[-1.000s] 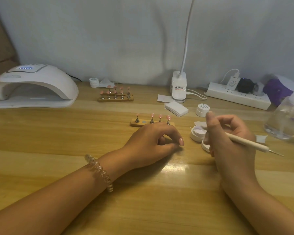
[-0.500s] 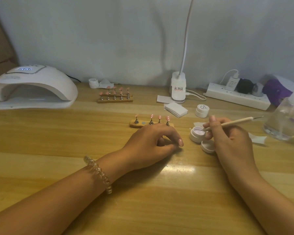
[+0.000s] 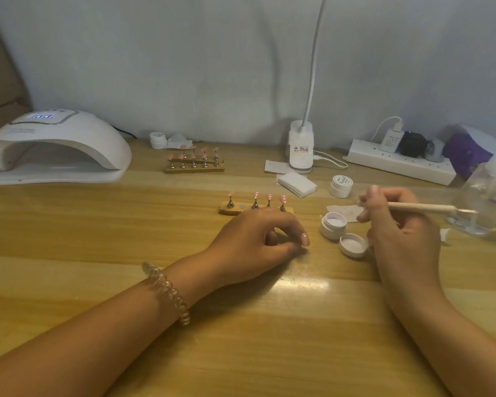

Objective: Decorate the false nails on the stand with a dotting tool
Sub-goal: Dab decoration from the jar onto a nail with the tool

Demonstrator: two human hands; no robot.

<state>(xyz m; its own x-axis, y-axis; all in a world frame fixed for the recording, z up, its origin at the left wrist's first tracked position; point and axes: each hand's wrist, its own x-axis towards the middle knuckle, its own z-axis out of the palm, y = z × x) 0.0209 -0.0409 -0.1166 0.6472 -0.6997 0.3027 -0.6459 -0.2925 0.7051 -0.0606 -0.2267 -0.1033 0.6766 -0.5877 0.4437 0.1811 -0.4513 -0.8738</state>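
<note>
pinched dotting tool point(image 3: 421, 208) in right hand point(image 3: 395, 224), level, just beside open gel pot point(image 3: 333, 224), prob for a dip | parked left hand point(image 3: 258, 239) on table point(image 3: 98, 224) right in front of stand point(image 3: 226, 210), loosely curled, holding nothing, guessing to steady it | had false nails point(image 3: 269, 196) perched on stand pegs, mid-table, easy reach

Soft light w/ glare on table point(image 3: 298, 285), edges warped, right hand point(image 3: 398, 233) blurry

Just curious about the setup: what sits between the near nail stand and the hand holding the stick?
Head view: an open white jar, its lid and a paper scrap.
</note>
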